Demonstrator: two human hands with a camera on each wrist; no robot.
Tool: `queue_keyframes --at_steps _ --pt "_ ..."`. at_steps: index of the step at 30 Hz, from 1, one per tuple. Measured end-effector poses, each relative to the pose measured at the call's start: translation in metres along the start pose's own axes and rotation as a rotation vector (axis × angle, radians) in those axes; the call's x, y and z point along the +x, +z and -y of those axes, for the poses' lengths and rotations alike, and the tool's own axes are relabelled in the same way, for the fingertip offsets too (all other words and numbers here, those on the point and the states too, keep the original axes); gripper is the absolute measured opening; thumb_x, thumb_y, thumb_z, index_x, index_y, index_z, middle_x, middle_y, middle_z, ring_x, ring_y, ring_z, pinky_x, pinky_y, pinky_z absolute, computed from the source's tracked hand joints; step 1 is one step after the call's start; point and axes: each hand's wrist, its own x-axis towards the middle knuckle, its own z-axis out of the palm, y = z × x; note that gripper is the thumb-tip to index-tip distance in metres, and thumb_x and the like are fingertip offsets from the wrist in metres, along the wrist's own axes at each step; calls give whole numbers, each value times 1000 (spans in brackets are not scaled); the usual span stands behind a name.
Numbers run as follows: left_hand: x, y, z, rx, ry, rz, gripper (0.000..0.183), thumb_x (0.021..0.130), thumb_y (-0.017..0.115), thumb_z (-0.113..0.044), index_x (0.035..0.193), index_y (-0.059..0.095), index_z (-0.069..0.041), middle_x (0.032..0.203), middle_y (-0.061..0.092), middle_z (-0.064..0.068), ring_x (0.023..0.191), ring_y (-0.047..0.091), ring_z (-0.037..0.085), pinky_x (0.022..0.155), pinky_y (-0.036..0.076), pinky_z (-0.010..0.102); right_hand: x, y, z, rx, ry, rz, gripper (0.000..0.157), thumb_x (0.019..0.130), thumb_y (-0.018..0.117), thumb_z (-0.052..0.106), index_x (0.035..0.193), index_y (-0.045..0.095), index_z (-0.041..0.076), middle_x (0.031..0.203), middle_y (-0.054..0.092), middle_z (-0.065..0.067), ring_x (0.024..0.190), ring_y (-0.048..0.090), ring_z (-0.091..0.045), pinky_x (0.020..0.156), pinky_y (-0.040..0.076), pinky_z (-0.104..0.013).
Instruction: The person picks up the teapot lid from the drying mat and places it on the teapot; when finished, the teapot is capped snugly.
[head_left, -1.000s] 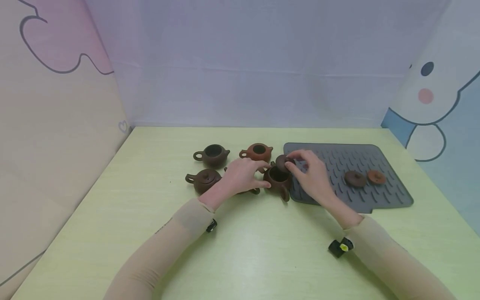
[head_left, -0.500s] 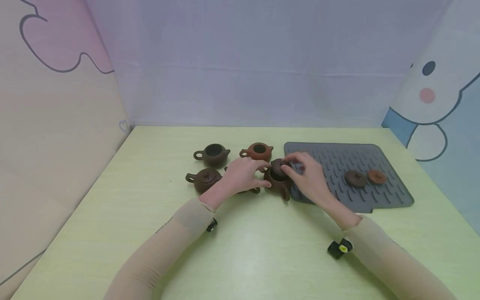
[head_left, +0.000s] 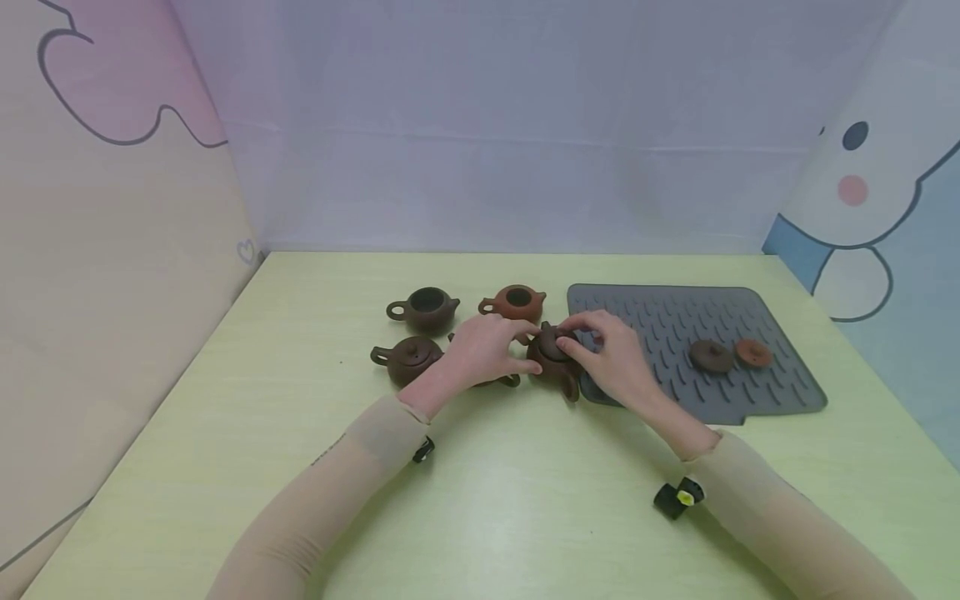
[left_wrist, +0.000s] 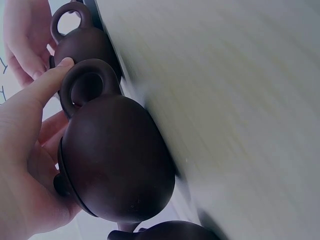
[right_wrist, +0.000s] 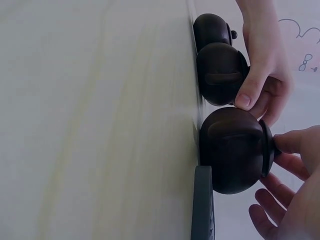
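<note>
A dark brown teapot [head_left: 551,375] stands by the left edge of a grey mat [head_left: 652,304]. Its lid [right_wrist: 268,150] sits over the mouth, and my right hand [head_left: 618,358] pinches the lid's knob between thumb and fingers. From the other side my left hand [head_left: 483,350] holds the teapot's body, thumb in front and fingers behind. Under the left palm is another lidded dark teapot [left_wrist: 120,155], mostly hidden in the head view. Farther left stands one more lidded brown teapot [head_left: 412,362].
Behind these, a dark brown teapot [head_left: 429,315] and a reddish one [head_left: 517,308] stand without lids. On the mat's right half lie a dark lid [head_left: 711,358] and a reddish lid [head_left: 753,354]. Cloth walls bound the pale table [head_left: 480,500] at the back and sides.
My right hand has brought the lid down and slightly left, from tilted above the teapot's mouth to lying over it. The left hand has stayed in place.
</note>
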Motion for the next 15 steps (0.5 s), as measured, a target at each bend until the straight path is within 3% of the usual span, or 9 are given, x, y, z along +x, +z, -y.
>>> queue_keyframes --at_steps 15 --pt "1 0 0 -17 -6 13 57 83 73 -55 131 64 -26 108 76 -8 85 71 10 61 50 25 -1 -2 -3 -16 13 26 24 91 72 23 112 72 11 117 70 -11 112 62 -31 90 53 -51"
